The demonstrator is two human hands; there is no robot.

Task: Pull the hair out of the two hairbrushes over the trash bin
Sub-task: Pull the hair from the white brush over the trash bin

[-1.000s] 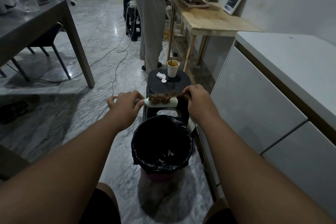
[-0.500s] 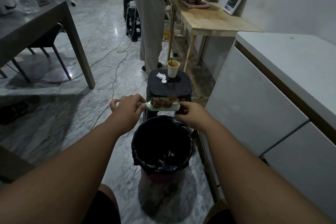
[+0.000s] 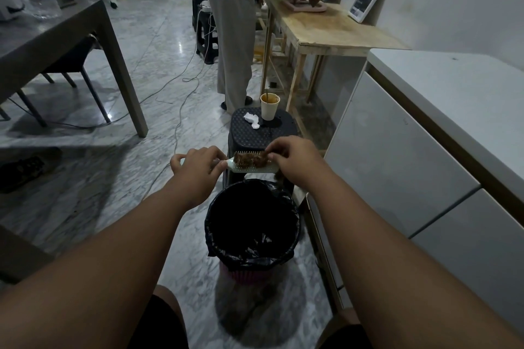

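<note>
A pale green hairbrush [image 3: 256, 168] lies level above the far rim of the trash bin [image 3: 252, 256], which has a black liner. A clump of brown hair [image 3: 251, 160] is tangled in its bristles. My left hand [image 3: 195, 168] is closed around the brush handle at the left. My right hand [image 3: 295, 163] is at the right end of the brush, its fingertips pinching into the hair. A second hairbrush is not in view.
A black plastic stool [image 3: 255, 136] behind the bin carries a paper cup [image 3: 269, 106] and a crumpled tissue [image 3: 251, 119]. White cabinets [image 3: 397, 164] run along the right. A person [image 3: 235, 37] stands at a wooden table [image 3: 326, 28]. A grey table [image 3: 56, 37] and cables are on the left.
My right hand dropped below the brush toward the bin half a second ago and has come back up onto the hair. The brush has stayed over the bin in my left hand.
</note>
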